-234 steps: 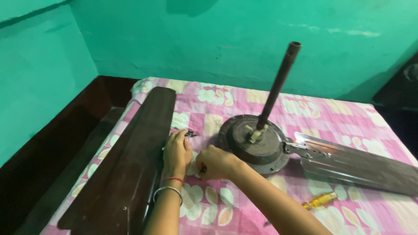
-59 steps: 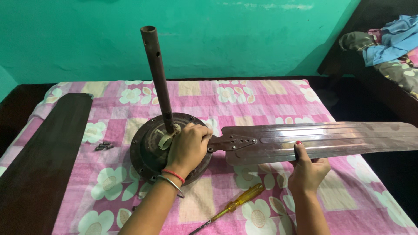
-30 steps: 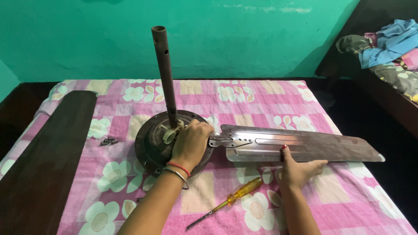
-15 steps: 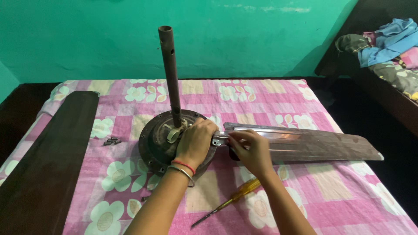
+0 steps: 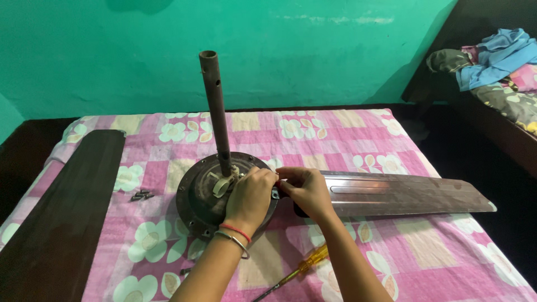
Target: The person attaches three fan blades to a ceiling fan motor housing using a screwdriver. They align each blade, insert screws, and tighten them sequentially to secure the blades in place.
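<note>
Two hands meet at one spot, where the root of the metal blade (image 5: 391, 194) joins the rim of the round motor housing (image 5: 204, 193).

Fingers: those of the left hand (image 5: 251, 193) are curled and pressed together over the housing rim at the joint. Fingers of the right hand (image 5: 305, 187) are bunched at the blade's root bracket, tips toward the left hand. Whether they pinch a screw or only the bracket cannot be told; the tips are hidden.

Position: housing lies flat on the bed (image 5: 347, 126), on a pink flowered sheet, its rod (image 5: 217, 109) standing nearly upright from the centre. Blade lies flat, running away to the person's right.

Judgement on doing this well:
- keep the blade flat and supported along its length so the root does not twist in the bracket;
- hold the housing down with the left hand, since the soft bed gives under pressure;
- keep small fasteners off the patterned sheet, where they would be hard to find.

Nearby: yellow-handled screwdriver (image 5: 302, 268) beside the right forearm, not touched. Small cluster of dark screws (image 5: 141, 195) left of the housing. Second, dark blade (image 5: 67, 218) lies detached along the bed's left edge, well apart.
</note>
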